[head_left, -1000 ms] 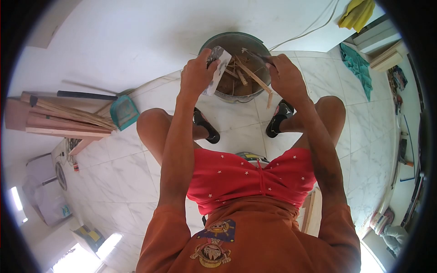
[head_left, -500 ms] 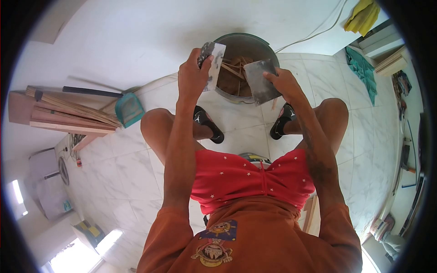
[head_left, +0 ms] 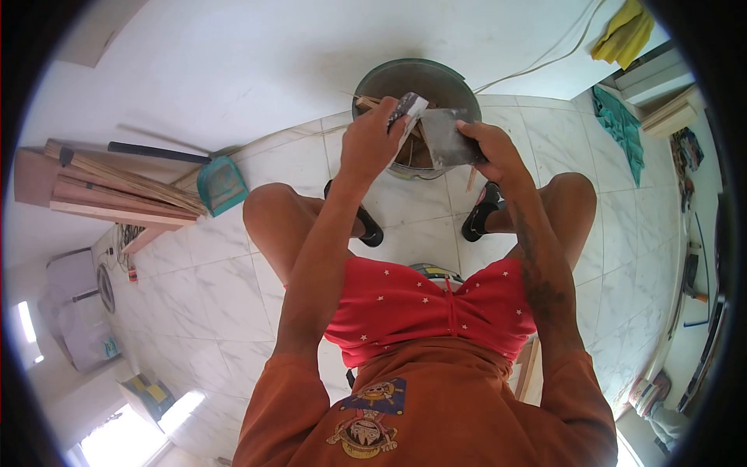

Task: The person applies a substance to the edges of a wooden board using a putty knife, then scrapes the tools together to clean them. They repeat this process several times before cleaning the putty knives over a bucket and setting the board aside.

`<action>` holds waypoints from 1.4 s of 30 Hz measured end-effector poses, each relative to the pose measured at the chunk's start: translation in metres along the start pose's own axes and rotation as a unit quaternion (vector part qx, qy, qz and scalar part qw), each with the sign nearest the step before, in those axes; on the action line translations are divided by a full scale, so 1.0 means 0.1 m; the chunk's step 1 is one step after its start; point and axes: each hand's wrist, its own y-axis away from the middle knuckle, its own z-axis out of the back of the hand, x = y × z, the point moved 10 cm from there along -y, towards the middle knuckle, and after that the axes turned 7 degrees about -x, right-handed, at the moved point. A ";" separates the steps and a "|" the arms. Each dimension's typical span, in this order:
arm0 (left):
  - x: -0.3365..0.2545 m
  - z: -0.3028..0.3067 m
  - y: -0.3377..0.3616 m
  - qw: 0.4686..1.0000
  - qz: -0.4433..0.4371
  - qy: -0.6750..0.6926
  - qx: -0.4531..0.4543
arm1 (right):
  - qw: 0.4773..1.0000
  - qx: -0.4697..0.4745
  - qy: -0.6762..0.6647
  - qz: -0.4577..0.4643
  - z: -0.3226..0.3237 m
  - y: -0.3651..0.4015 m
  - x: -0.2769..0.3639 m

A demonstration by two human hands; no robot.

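Observation:
Over a dark round bin (head_left: 373, 83) with wood scraps (head_left: 370, 102) inside, both hands hold flat plates. My left hand (head_left: 372, 140) is wrapped round a narrow-looking plate (head_left: 408, 109), dark with white smears, tilted so that its edge faces up. My right hand (head_left: 496, 149) grips a wide grey plate (head_left: 449, 140) by its right side, thumb on top. The two plates meet or overlap near the middle; whether they touch is unclear. Part of the bin's opening is hidden behind the hands and plates.
A teal dustpan (head_left: 222, 185) with a black handle lies at the left by a pile of wood strips (head_left: 124, 191). A cable (head_left: 537, 70) runs along the wall. A yellow cloth (head_left: 624, 35) and a green cloth (head_left: 618, 128) are at the upper right.
My left hand has moved right, bringing its plate close to the other one and turning it more edge-on. My right hand's plate has shifted slightly and its angle has changed.

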 end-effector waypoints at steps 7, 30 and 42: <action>0.24 0.00 -0.09 0.997 0.052 -0.040 -0.042 | 0.985 0.021 -0.153 -0.074 -0.01 0.09 -0.04; 0.21 0.20 -0.10 0.989 0.110 0.083 -0.062 | 0.919 0.062 -0.302 -0.245 0.01 -0.14 -0.45; 0.57 0.03 -0.06 0.956 0.209 0.200 -0.052 | 0.993 -0.058 -0.096 0.034 0.19 0.20 0.16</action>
